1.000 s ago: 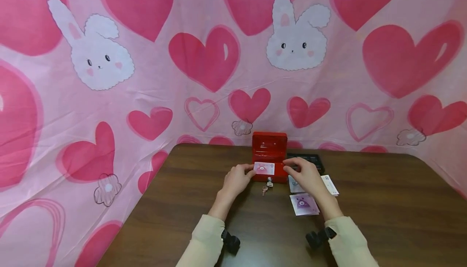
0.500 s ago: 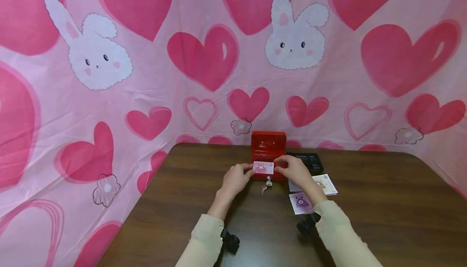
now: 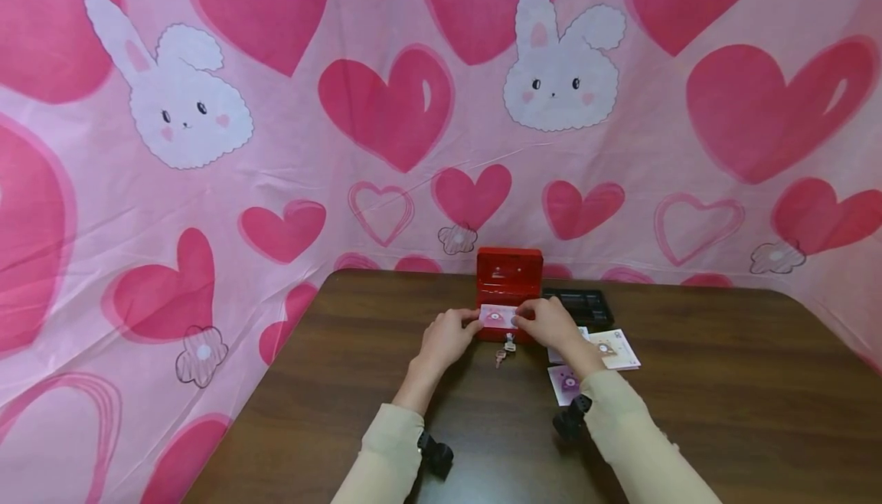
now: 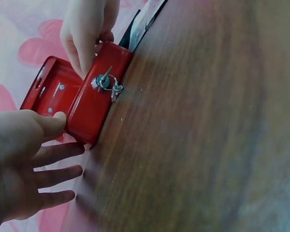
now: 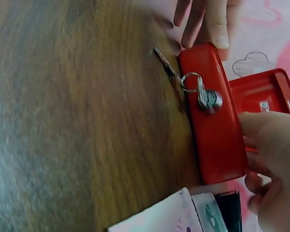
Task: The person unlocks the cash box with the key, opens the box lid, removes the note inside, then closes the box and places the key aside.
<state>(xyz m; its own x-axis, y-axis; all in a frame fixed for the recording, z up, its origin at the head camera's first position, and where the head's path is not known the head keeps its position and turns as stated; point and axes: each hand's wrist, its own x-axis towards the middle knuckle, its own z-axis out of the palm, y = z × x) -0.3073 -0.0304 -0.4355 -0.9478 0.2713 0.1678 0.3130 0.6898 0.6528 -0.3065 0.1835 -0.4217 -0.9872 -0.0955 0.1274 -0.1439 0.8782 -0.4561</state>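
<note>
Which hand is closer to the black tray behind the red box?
The right hand. It holds the pink card at the red box, just in front and left of the black tray. The left hand is on the card's other end, farther away.

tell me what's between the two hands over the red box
A small pink note, pinched at its ends by the left hand and the right hand, spans the gap above the open red box. The head view shows it.
</note>
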